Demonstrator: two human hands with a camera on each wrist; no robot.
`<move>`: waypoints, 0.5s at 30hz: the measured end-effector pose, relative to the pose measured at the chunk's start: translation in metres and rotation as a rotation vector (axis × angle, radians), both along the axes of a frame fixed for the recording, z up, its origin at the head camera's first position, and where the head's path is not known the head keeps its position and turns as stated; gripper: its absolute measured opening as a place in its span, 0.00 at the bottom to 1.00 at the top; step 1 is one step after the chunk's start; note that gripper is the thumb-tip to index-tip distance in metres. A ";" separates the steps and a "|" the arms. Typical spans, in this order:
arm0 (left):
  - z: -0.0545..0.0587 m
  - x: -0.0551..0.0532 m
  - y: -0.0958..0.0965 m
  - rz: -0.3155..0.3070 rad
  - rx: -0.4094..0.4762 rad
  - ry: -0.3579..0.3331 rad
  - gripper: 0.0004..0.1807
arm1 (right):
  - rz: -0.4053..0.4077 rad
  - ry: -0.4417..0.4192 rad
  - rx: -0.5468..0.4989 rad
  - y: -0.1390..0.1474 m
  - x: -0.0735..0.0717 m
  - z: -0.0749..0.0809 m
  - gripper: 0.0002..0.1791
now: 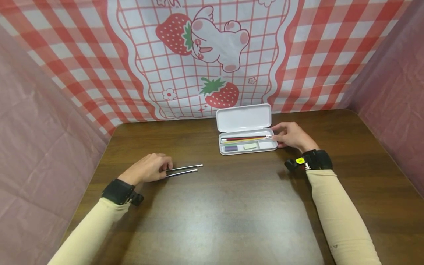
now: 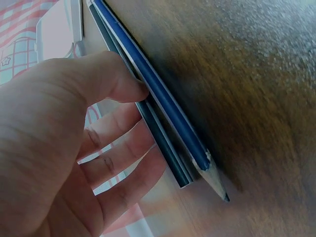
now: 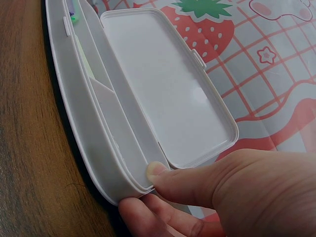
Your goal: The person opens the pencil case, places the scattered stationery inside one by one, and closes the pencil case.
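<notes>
My left hand (image 1: 149, 168) pinches a dark green pencil (image 2: 166, 148) between thumb and fingers, low over the table. Right beside it, at the thumb tip, runs a blue pencil (image 2: 170, 108) with a sharpened point. Both white-tipped ends point rightward in the head view. An open white pencil case (image 1: 244, 118) stands at the back, its lid raised. With thumb on the rim and fingers outside, my right hand (image 1: 293, 137) grips the case's right end. Several pencils (image 1: 245, 139) lie in its rear compartment; a purple block (image 1: 231, 148) and a pale green block (image 1: 250, 146) sit in front.
The brown wooden table (image 1: 205, 213) reaches back to a red-and-white checked cloth (image 1: 318, 48) with strawberry prints. Pinkish cloth (image 1: 33, 147) hangs along both sides. Each wrist carries a black camera strap (image 1: 117, 191).
</notes>
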State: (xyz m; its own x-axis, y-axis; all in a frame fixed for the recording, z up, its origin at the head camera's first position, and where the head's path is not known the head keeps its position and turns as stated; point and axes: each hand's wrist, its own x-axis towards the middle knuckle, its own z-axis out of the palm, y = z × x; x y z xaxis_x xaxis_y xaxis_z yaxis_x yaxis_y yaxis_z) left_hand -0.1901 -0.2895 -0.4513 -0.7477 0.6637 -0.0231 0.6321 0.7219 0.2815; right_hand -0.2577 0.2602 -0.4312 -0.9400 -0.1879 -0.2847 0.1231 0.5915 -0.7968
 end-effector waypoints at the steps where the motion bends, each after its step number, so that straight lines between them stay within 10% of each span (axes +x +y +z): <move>1: 0.006 0.002 0.002 -0.001 -0.003 -0.008 0.12 | 0.001 0.001 0.001 0.000 0.000 0.001 0.30; 8: -0.024 -0.012 -0.011 -0.019 0.044 0.020 0.13 | 0.003 0.004 -0.004 -0.001 -0.001 0.001 0.30; 15: 0.001 -0.001 0.002 -0.044 0.046 0.053 0.10 | 0.001 0.003 0.006 -0.001 0.000 0.001 0.30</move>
